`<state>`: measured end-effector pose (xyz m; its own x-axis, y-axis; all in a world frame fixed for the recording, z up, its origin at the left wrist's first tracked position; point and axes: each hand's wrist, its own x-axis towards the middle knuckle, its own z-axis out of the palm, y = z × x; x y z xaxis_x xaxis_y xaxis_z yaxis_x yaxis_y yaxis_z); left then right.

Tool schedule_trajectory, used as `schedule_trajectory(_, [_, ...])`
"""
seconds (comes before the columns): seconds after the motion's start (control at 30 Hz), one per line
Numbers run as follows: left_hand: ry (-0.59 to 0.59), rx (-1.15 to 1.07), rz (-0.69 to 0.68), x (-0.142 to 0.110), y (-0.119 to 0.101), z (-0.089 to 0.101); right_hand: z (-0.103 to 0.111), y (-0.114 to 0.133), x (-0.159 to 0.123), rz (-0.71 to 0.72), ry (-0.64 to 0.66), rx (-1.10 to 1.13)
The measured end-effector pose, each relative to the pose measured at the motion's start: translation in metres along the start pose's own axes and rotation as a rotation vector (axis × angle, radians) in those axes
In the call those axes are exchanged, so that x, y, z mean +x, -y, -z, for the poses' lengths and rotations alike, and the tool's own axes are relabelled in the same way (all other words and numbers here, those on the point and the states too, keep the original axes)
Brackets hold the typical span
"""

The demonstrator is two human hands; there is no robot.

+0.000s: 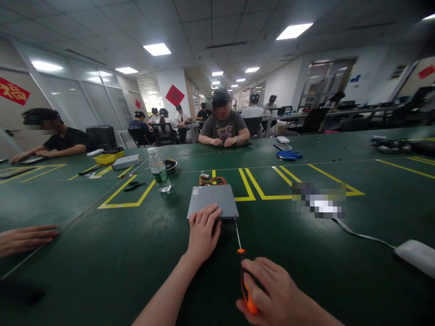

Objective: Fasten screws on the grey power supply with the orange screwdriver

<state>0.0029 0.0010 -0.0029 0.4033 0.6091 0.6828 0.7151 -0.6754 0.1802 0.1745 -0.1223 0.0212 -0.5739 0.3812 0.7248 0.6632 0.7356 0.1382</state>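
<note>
A flat grey metal box (213,198) lies on the green table (102,262) in front of me, with coloured wires (212,180) coming out of its far end. My left hand (203,232) rests on the box's near edge with fingers laid flat over it. In my right hand (272,292), fingers closed round the handle, is an orange-and-black screwdriver (245,280). Its thin shaft points at the box's near right corner, and the tip touches the box's side.
A water bottle (159,171) stands left of the box, with pliers (134,185) and a small bowl (170,165) nearby. A white adapter (415,254) with cable lies at right. Another person's hand (25,237) rests at far left. Several people sit across the table.
</note>
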Motion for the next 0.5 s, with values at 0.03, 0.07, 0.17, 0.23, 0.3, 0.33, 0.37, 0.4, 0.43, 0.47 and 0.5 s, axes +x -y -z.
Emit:
schedule_trajectory(0.03, [0.001,-0.001,0.001,0.0,0.0,0.0,0.001,0.003,-0.001,-0.024,0.01,-0.022])
schedule_trajectory(0.07, [0.002,-0.005,0.002,0.0,0.0,0.001,0.0,0.006,-0.004,-0.064,0.023,-0.045])
schedule_trajectory(0.17, [-0.004,-0.009,0.003,0.0,0.0,0.002,-0.008,0.018,-0.022,-0.248,0.02,-0.059])
schedule_trajectory(0.23, [-0.011,0.002,-0.002,0.0,0.0,0.002,-0.019,0.026,-0.038,-0.459,0.023,0.033])
schedule_trajectory(0.3, [-0.017,0.012,-0.006,0.0,0.0,0.001,-0.033,0.032,-0.054,-0.701,-0.025,0.132])
schedule_trajectory(0.33, [-0.018,0.015,-0.006,0.0,0.001,0.001,-0.039,0.034,-0.059,-0.794,-0.06,0.203])
schedule_trajectory(0.37, [-0.017,0.016,-0.004,0.0,0.001,0.001,-0.045,0.035,-0.063,-0.869,-0.09,0.307])
schedule_trajectory(0.4, [-0.016,0.016,-0.002,0.0,0.001,0.001,-0.05,0.036,-0.066,-0.985,-0.146,0.416])
schedule_trajectory(0.43, [-0.012,0.014,-0.001,0.0,0.001,0.001,-0.055,0.037,-0.066,-1.066,-0.203,0.54])
schedule_trajectory(0.47, [-0.009,0.011,0.0,0.0,0.001,0.001,-0.058,0.037,-0.065,-1.122,-0.237,0.688])
schedule_trajectory(0.5, [-0.005,0.007,0.001,0.0,0.001,0.001,-0.061,0.037,-0.063,-1.189,-0.257,0.837])
